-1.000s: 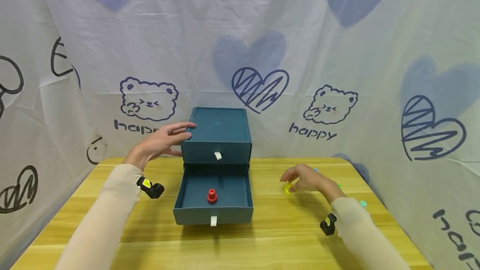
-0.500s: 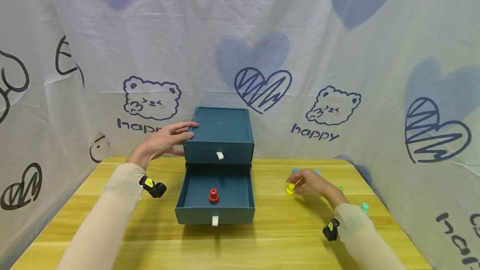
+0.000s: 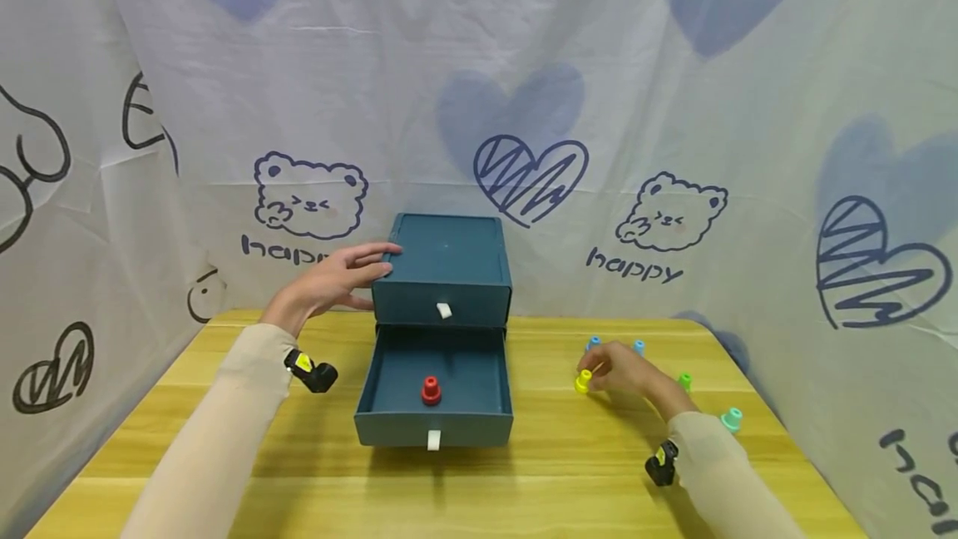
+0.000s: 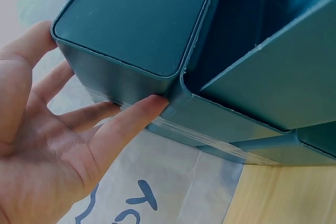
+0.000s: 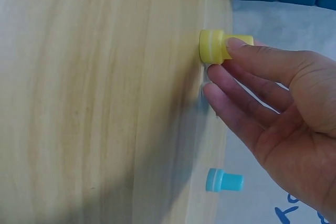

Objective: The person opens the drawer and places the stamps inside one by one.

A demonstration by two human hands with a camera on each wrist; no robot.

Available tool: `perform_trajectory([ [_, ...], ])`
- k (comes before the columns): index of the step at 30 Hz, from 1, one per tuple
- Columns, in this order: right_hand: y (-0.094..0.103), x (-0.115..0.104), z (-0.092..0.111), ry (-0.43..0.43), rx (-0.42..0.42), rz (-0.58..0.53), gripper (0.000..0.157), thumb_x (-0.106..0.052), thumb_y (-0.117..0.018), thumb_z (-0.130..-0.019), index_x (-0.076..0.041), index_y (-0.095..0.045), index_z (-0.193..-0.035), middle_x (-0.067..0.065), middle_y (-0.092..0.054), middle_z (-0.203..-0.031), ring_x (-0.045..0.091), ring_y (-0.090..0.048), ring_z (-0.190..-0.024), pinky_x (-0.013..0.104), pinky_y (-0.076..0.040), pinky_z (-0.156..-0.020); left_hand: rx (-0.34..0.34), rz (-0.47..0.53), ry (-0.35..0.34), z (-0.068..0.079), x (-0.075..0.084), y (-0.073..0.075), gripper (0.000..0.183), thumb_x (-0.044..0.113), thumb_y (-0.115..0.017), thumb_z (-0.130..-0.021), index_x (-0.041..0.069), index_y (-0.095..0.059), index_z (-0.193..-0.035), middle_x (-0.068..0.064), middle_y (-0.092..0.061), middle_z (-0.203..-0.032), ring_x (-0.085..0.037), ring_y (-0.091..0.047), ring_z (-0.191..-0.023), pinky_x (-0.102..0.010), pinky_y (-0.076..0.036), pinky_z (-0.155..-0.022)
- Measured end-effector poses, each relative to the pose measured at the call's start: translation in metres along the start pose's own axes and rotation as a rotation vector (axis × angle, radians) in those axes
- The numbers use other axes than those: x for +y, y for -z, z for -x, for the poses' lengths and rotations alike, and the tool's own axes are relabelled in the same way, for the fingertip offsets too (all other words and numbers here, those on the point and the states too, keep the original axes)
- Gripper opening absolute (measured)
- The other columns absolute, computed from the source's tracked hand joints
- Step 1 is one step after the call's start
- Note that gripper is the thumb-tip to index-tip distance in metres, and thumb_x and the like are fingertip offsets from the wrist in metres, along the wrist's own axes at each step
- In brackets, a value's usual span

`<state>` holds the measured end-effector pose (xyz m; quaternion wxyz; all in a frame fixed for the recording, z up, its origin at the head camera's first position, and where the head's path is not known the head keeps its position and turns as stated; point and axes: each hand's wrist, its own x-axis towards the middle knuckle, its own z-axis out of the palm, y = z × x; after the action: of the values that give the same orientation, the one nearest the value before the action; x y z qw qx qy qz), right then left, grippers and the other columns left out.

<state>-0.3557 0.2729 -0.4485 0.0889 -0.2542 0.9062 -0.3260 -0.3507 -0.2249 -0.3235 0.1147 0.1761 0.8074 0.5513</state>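
My right hand [image 3: 619, 368] pinches a small yellow stamp [image 3: 583, 381] by its narrow handle, thumb on one side, at the right of the table. In the right wrist view the yellow stamp [image 5: 211, 47] stands with its wide base at the wood. My left hand [image 3: 329, 281] rests with spread fingers against the upper left side of a dark teal drawer cabinet [image 3: 449, 252]. The left wrist view shows fingertips on the cabinet's edges [image 4: 118, 61]. Its lower drawer [image 3: 434, 429] is pulled out, and a red stamp [image 3: 430, 392] stands inside it.
Two blue stamps [image 3: 594, 343] stand behind the right hand. A green stamp [image 3: 684, 382] and a mint stamp [image 3: 732, 419] stand farther right, near that forearm. The upper drawer [image 3: 441, 306] is closed. A printed white cloth [image 3: 419, 32] hangs behind the wooden table [image 3: 554, 481].
The right hand has settled at the yellow stamp, which now shows more clearly in its fingers. The left hand keeps its place on the cabinet. The head view has shifted slightly.
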Motion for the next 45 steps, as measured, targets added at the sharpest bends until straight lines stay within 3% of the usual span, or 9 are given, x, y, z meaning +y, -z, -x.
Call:
perform_trajectory([
  [16, 0.003, -0.006, 0.002, 0.008, -0.001, 0.017, 0.017, 0.001, -0.076, -0.088, -0.001, -0.072, -0.104, 0.015, -0.076, -0.105, 0.024, -0.073, -0.095, 0.04, -0.063, -0.087, -0.001, -0.012, 0.014, 0.0, 0.003, 0.002, 0.061, 0.039, -0.058, -0.106, 0.021, -0.037, -0.16, -0.014, -0.02, -0.173, -0.047, -0.024, -0.156, -0.067, -0.045, -0.11],
  [23, 0.008, -0.017, 0.0, 0.061, -0.014, -0.009, 0.022, 0.004, -0.074, -0.088, 0.007, -0.071, -0.109, 0.019, -0.074, -0.107, 0.028, -0.073, -0.098, 0.039, -0.064, -0.089, 0.003, -0.004, 0.007, -0.001, 0.005, 0.003, 0.06, 0.039, -0.058, -0.106, 0.021, -0.038, -0.16, -0.013, -0.021, -0.173, -0.044, -0.026, -0.156, -0.066, -0.046, -0.109],
  [31, 0.008, -0.029, 0.002, 0.061, -0.057, -0.085, 0.025, 0.003, -0.07, -0.091, 0.011, -0.068, -0.116, 0.023, -0.072, -0.111, 0.031, -0.073, -0.101, 0.03, -0.064, -0.084, -0.001, -0.003, 0.012, 0.0, 0.001, 0.001, 0.06, 0.038, -0.058, -0.106, 0.021, -0.037, -0.16, -0.014, -0.02, -0.173, -0.047, -0.023, -0.157, -0.067, -0.045, -0.11],
  [41, 0.012, -0.047, 0.003, 0.06, -0.084, -0.18, 0.026, 0.003, -0.066, -0.095, 0.008, -0.065, -0.121, 0.026, -0.069, -0.111, 0.031, -0.075, -0.097, 0.046, -0.065, -0.084, -0.004, -0.001, 0.006, 0.0, 0.002, 0.001, 0.06, 0.038, -0.058, -0.106, 0.02, -0.037, -0.16, -0.013, -0.02, -0.173, -0.046, -0.023, -0.157, -0.068, -0.044, -0.11],
  [45, 0.014, -0.053, 0.004, 0.065, -0.086, -0.193, 0.026, 0.001, -0.066, -0.097, 0.007, -0.065, -0.122, 0.025, -0.068, -0.112, 0.029, -0.075, -0.097, 0.042, -0.066, -0.083, -0.004, 0.0, 0.015, 0.0, 0.002, 0.001, 0.061, 0.039, -0.058, -0.106, 0.021, -0.037, -0.16, -0.013, -0.021, -0.173, -0.046, -0.023, -0.157, -0.068, -0.044, -0.11],
])
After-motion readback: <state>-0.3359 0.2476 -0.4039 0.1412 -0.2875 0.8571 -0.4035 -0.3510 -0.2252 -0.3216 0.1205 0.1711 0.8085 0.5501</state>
